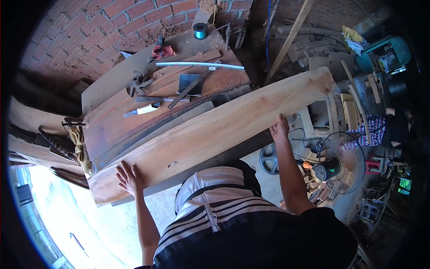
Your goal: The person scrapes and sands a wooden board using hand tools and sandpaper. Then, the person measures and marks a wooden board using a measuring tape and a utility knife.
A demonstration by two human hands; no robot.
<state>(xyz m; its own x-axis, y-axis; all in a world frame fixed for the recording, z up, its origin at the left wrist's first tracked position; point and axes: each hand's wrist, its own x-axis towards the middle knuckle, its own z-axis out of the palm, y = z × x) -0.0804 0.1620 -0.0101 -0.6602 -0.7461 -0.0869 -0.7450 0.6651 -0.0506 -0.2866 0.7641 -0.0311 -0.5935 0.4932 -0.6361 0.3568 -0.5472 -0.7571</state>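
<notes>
A long wooden board point(215, 127) lies slanting across the front of the workbench, its right end reaching past the bench. A small dark oval knot or hole marks its face near the front edge. My left hand point(129, 180) rests flat on the board's left end, fingers spread. At the front edge, right of the middle, my right hand point(279, 130) grips the board, with its other fingers hidden beneath. Behind the board, on the workbench point(105, 130), are a handsaw point(147, 109), a long dark metal bar point(190, 89) and a dark square plate point(191, 84).
A white measuring strip point(199, 65), a spool of blue line point(200, 31) and a red cloth point(163, 52) lie farther back. A brick wall point(80, 42) stands behind. On the right are a fan point(342, 163), wood offcuts and another person in a checked sleeve point(375, 129).
</notes>
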